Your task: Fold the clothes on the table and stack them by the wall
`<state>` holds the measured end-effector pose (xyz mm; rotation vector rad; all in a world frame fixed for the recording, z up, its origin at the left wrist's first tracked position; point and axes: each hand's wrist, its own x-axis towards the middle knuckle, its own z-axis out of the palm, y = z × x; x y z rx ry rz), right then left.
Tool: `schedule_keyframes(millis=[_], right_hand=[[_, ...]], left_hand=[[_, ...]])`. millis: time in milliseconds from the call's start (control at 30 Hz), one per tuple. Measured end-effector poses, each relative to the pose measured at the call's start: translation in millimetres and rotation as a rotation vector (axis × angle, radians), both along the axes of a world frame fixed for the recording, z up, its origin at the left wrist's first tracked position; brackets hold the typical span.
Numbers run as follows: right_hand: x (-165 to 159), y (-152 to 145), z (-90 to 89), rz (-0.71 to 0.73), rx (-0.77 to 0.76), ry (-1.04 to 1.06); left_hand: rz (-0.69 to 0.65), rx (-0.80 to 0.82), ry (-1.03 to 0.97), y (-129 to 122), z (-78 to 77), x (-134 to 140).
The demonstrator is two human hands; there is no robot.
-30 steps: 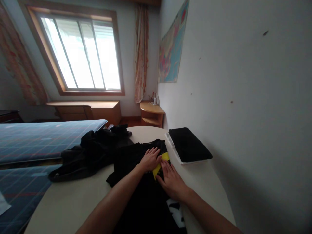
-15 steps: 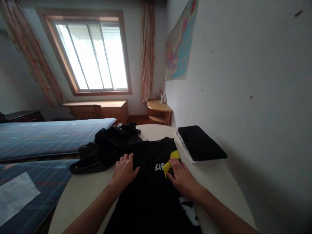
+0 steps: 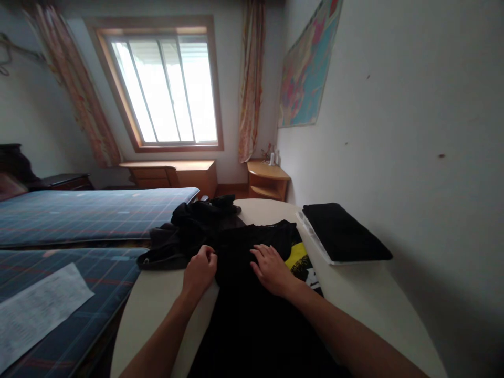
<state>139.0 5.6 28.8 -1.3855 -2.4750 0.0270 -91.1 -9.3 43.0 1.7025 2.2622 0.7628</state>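
A black T-shirt (image 3: 255,325) with yellow and white printing on its right side lies lengthwise over the round table (image 3: 157,315). At the garment's left edge, my left hand (image 3: 200,270) has its fingers curled closed on the fabric; the fingertips are partly hidden. My right hand (image 3: 271,270) rests palm down on the middle of the shirt, fingers stretched out, just left of the yellow print. A crumpled black garment (image 3: 192,226) lies beyond my left hand. The shirt's near end runs out of view.
To the right, a folded black cloth (image 3: 344,233) lies on a white, clear-edged packet (image 3: 315,241) near the wall. Blue plaid mattresses (image 3: 98,215) stand left of the table, one bearing a printed paper sheet (image 3: 47,310). A corner shelf (image 3: 268,176) is behind.
My right hand has moved left off the yellow print onto plain black fabric. My left fingers have curled in at the shirt's edge. White lettering no longer shows. The view has turned slightly left.
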Motion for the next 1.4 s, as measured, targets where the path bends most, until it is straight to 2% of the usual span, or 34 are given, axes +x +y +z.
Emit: schedule_keyframes(millis=[67,200,400,467,567,667,800,967,1100,1267,1400], right_hand=[[-16,8,1.4,0.067,0.009,0.022],[-42,28,6.2,0.141,-0.012,0.028],[-64,64,12.3,0.047,-0.133,0.076],[-70,78,11.8,0.014,-0.144,0.1],[-78,98,9.2,-0.012,-0.152,0.134],[-85,115,7.2,0.02,-0.157,0.147],[-90,130,7.4,0.076,-0.182,0.154],[-92,144,6.8,0.026,-0.162,0.257],[-89,147,-2.2,-0.024,-0.136,0.368],[-80,141,-14.7,0.122,-0.209,0.417],[-77,139,-10.1,0.149,-0.251,0.459]], left_hand=[[0.017,-0.004,-0.083,3,-0.7,-7],[-0.005,0.006,-0.101,-3,0.8,-5],[-0.156,0.114,0.194,-14,-5.0,17],[-0.189,0.107,0.215,-12,-8.1,18],[-0.14,0.073,0.089,-6,-9.9,13],[-0.059,0.1,-0.067,-2,-8.5,8],[-0.017,0.158,-0.139,0,-7.0,5],[-0.018,0.221,-0.227,2,-8.6,4],[-0.017,0.283,-0.278,4,-10.4,2],[-0.034,0.345,-0.277,8,-16.1,-1],[-0.083,0.41,-0.267,10,-20.4,0]])
